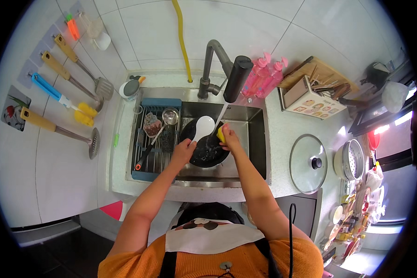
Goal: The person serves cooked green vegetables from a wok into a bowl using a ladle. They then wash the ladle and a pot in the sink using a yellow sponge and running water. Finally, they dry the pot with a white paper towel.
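Observation:
My left hand (184, 152) is closed round the handle of a white serving spoon (205, 126), whose broad oval head points up and away from me. Pinched in my right hand (230, 138) is a yellow sponge (221, 135), just right of the spoon and apart from its head. Both hands are over a black pan (207, 155) in the steel sink (257, 153); some water and suds show in it. Water runs from the grey faucet (238, 78) down between the spoon head and the sponge.
A blue-rimmed drying rack (146, 176) at the sink's left holds a metal ladle (170, 116). Pink pump bottles (268, 76) and a utensil box (312, 99) stand behind right. A glass lid (308, 163) lies on the right counter. Spatulas and a brush hang on the left wall.

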The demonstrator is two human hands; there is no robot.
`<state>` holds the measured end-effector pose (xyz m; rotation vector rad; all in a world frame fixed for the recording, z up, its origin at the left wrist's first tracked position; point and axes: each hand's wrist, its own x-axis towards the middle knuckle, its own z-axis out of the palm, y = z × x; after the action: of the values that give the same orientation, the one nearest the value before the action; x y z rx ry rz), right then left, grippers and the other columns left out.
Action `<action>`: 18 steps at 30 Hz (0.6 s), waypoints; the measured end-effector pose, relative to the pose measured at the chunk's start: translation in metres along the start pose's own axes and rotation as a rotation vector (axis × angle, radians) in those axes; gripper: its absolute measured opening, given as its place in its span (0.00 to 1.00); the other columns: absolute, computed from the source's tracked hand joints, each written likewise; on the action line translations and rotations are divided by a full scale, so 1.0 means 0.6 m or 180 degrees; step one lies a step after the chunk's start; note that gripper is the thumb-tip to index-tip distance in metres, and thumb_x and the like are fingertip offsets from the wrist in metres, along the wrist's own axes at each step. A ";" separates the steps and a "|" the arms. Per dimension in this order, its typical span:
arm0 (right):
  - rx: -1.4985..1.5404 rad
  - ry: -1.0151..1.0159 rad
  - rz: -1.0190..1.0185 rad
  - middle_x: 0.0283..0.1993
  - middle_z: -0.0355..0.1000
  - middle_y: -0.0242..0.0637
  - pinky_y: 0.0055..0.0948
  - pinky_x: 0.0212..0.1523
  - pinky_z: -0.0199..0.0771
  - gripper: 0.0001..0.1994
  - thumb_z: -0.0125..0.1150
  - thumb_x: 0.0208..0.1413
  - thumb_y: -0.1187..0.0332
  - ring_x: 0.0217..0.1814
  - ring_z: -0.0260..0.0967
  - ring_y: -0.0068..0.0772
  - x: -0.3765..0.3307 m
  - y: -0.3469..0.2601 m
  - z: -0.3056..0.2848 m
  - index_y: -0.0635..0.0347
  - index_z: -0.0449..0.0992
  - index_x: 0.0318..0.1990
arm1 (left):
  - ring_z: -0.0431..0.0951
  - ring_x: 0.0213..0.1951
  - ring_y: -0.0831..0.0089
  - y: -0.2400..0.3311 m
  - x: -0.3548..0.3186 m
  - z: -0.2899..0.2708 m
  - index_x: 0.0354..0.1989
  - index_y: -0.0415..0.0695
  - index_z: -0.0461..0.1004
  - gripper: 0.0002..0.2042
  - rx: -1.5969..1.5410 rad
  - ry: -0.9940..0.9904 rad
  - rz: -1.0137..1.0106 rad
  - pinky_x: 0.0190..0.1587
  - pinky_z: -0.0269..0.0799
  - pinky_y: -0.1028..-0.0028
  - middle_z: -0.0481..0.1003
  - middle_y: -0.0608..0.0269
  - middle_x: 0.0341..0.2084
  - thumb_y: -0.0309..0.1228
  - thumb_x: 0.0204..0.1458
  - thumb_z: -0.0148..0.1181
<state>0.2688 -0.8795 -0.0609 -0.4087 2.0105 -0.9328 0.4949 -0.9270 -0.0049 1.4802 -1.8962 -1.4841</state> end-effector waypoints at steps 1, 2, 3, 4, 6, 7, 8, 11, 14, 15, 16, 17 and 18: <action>-0.0486 0.0054 -0.0379 0.41 0.73 0.42 0.32 0.43 0.70 0.33 0.44 0.53 0.39 0.43 0.72 0.41 0.031 0.042 -0.002 0.64 0.70 0.47 | 0.74 0.23 0.57 0.013 0.000 -0.001 0.24 0.38 0.70 0.18 -0.0111 0.0002 0.0093 0.27 0.66 0.64 0.71 0.51 0.16 0.42 0.53 0.50; -0.0997 0.0072 -0.0766 0.42 0.73 0.42 0.32 0.45 0.69 0.33 0.44 0.53 0.39 0.44 0.72 0.41 0.025 0.040 -0.003 0.64 0.70 0.49 | 0.73 0.21 0.58 0.011 0.004 0.000 0.23 0.38 0.71 0.18 -0.0122 0.0005 0.0144 0.26 0.66 0.65 0.70 0.52 0.15 0.42 0.53 0.49; -0.0593 -0.0092 -0.0775 0.44 0.73 0.42 0.30 0.49 0.66 0.29 0.46 0.55 0.44 0.47 0.70 0.40 0.010 0.038 -0.009 0.64 0.70 0.48 | 0.73 0.20 0.60 0.007 0.010 0.001 0.22 0.38 0.71 0.18 -0.0130 0.0005 0.0197 0.25 0.65 0.65 0.70 0.53 0.14 0.42 0.53 0.49; -0.0657 0.0125 -0.1118 0.45 0.72 0.43 0.30 0.49 0.66 0.28 0.47 0.55 0.46 0.48 0.69 0.39 0.013 0.038 -0.012 0.63 0.70 0.49 | 0.72 0.18 0.61 0.005 0.014 0.001 0.22 0.38 0.71 0.19 -0.0137 0.0002 0.0251 0.24 0.65 0.66 0.70 0.53 0.14 0.43 0.54 0.49; -0.0776 0.0588 -0.1808 0.46 0.71 0.45 0.30 0.49 0.66 0.24 0.48 0.57 0.50 0.49 0.68 0.37 0.010 0.017 -0.031 0.63 0.70 0.50 | 0.72 0.17 0.63 0.022 0.016 -0.001 0.22 0.38 0.72 0.19 -0.0157 -0.0219 0.0061 0.23 0.64 0.67 0.70 0.54 0.13 0.43 0.53 0.50; -0.0409 0.0341 -0.1799 0.46 0.72 0.42 0.31 0.45 0.70 0.21 0.50 0.57 0.55 0.47 0.69 0.33 0.008 0.009 -0.048 0.60 0.68 0.52 | 0.72 0.16 0.64 0.030 0.019 -0.001 0.22 0.38 0.72 0.20 -0.0163 -0.0333 -0.0033 0.23 0.64 0.68 0.70 0.55 0.13 0.44 0.53 0.50; 0.0047 0.0057 -0.1377 0.45 0.72 0.40 0.31 0.43 0.71 0.21 0.51 0.57 0.56 0.47 0.69 0.32 -0.014 -0.020 -0.061 0.59 0.67 0.53 | 0.72 0.17 0.64 0.032 0.027 0.004 0.21 0.38 0.72 0.20 -0.0076 -0.0304 0.0145 0.23 0.65 0.68 0.70 0.56 0.12 0.44 0.53 0.51; 0.1092 -0.0584 -0.0391 0.40 0.73 0.34 0.27 0.37 0.76 0.21 0.55 0.55 0.60 0.43 0.71 0.27 -0.053 -0.071 -0.097 0.57 0.64 0.55 | 0.73 0.18 0.65 0.048 0.051 0.026 0.21 0.39 0.72 0.19 0.0093 -0.0370 0.0642 0.24 0.66 0.68 0.70 0.57 0.12 0.45 0.51 0.53; 0.1380 -0.0849 -0.0365 0.38 0.73 0.34 0.24 0.33 0.77 0.17 0.55 0.56 0.64 0.37 0.74 0.27 -0.068 -0.089 -0.120 0.60 0.67 0.51 | 0.73 0.19 0.66 0.077 0.069 0.046 0.24 0.40 0.72 0.16 0.0187 -0.0534 0.1062 0.25 0.66 0.69 0.71 0.58 0.14 0.43 0.50 0.55; 0.1518 -0.0675 -0.0532 0.37 0.73 0.34 0.20 0.30 0.76 0.13 0.55 0.56 0.67 0.33 0.74 0.26 -0.067 -0.093 -0.124 0.60 0.69 0.47 | 0.73 0.19 0.69 0.083 0.078 0.054 0.25 0.41 0.72 0.15 0.0278 -0.0504 0.1239 0.24 0.65 0.71 0.71 0.60 0.15 0.42 0.50 0.56; 0.1457 -0.0557 -0.0658 0.37 0.73 0.34 0.20 0.30 0.76 0.12 0.54 0.56 0.67 0.33 0.74 0.25 -0.068 -0.095 -0.132 0.60 0.69 0.46 | 0.72 0.18 0.71 0.092 0.087 0.061 0.27 0.41 0.72 0.13 0.0368 -0.0472 0.1415 0.23 0.65 0.73 0.72 0.62 0.15 0.40 0.50 0.57; 0.1400 -0.0432 -0.0786 0.37 0.73 0.34 0.19 0.30 0.76 0.12 0.54 0.56 0.67 0.33 0.74 0.24 -0.068 -0.095 -0.139 0.60 0.70 0.46 | 0.74 0.24 0.68 0.108 0.097 0.068 0.33 0.43 0.72 0.12 0.0530 -0.0605 0.1361 0.29 0.67 0.70 0.74 0.60 0.21 0.39 0.48 0.58; 0.1335 -0.0333 -0.0910 0.37 0.73 0.34 0.19 0.30 0.76 0.11 0.54 0.56 0.68 0.33 0.74 0.23 -0.069 -0.097 -0.142 0.60 0.70 0.45 | 0.74 0.27 0.62 0.112 0.112 0.080 0.34 0.44 0.71 0.14 0.0431 -0.0580 0.1646 0.30 0.67 0.67 0.74 0.56 0.23 0.41 0.48 0.58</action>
<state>0.2198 -0.8549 0.0360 -0.5034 1.6305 -1.4433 0.3962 -0.9636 0.0106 0.8197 -2.2976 -1.2943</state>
